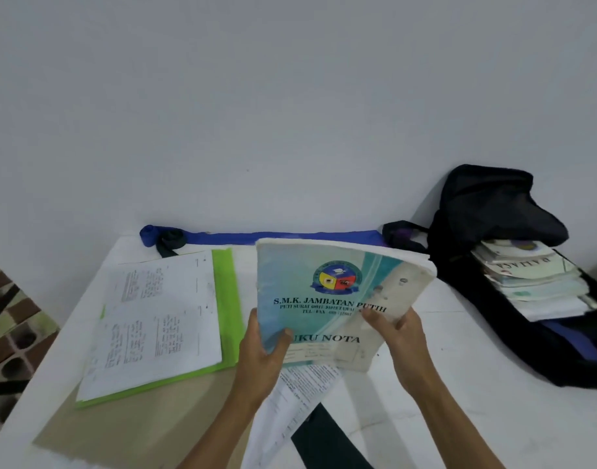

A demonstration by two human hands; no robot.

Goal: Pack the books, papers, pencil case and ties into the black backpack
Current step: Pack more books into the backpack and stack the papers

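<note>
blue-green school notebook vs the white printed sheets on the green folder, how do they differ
The blue-green school notebook is gripped by the left hand and right hand, tilted; the white printed sheets lie flat on the green plastic folder. The notebook's cover is coloured with a crest; the sheets are black-on-white. Both are outside the black backpack.

Home study corner, looks like: white table [459,384] against plain wall [290,96], patterned floor [13,316], school notebook [324,292], printed papers [155,316].
</note>
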